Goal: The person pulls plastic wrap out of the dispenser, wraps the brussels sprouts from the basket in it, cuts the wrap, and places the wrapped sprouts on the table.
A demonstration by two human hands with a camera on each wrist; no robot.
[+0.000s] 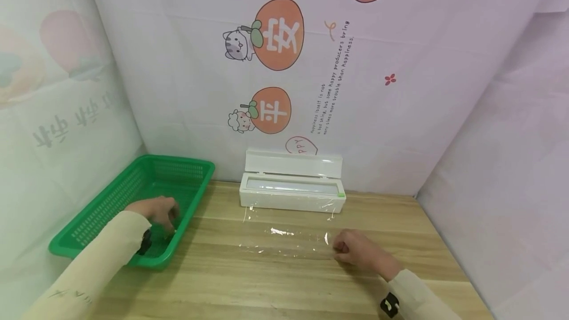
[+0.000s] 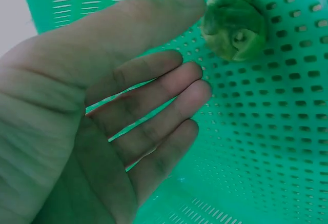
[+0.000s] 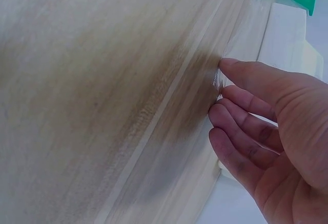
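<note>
My left hand (image 1: 157,210) reaches down inside the green basket (image 1: 195,223). In the left wrist view, a round leafy green vegetable like a Brussels sprout (image 2: 236,32) lies against the perforated basket, right at the thumb tip. The fingers (image 2: 154,88) are loosely extended, with nothing held in the palm. A sheet of clear cling film (image 1: 284,233) stretches over the wooden table from the front of a white dispenser box (image 1: 291,201). At the sheet's right corner, my right hand (image 1: 360,249) pinches its edge between thumb and forefinger, and a shiny bit shows there.
The dispenser's lid (image 1: 293,164) stands raised against the printed back curtain (image 1: 200,88), with a small green piece (image 1: 341,194) at its right end. White curtains also close off the left and right sides of the wooden table (image 1: 249,290).
</note>
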